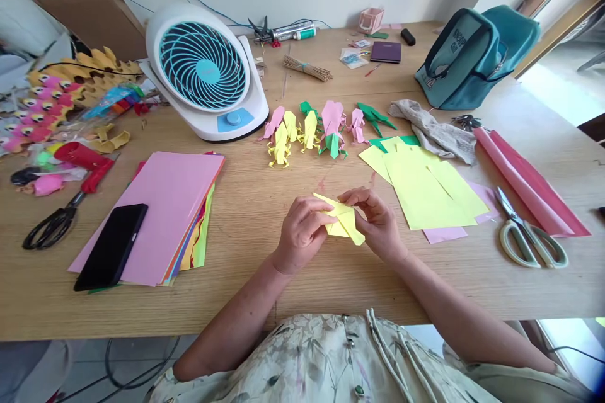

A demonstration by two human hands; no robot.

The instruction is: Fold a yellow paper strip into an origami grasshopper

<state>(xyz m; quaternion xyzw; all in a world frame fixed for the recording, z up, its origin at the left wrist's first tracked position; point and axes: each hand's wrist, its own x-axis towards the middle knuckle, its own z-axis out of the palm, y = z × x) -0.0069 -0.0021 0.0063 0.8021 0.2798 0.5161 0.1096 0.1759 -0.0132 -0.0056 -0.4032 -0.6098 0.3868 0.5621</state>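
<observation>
Yellow paper (344,221) part-folded, creased, pointed; pinched between left hand (302,232), right hand (378,223).

Phone (111,245) on paper stack (174,192), fan (203,69) behind, scissors (514,217) far right

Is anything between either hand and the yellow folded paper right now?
Nothing visible. The left hand and right hand both pinch the yellow folded paper directly, just above the table.

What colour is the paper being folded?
The folded paper is pale yellow; head view shows it.
</observation>
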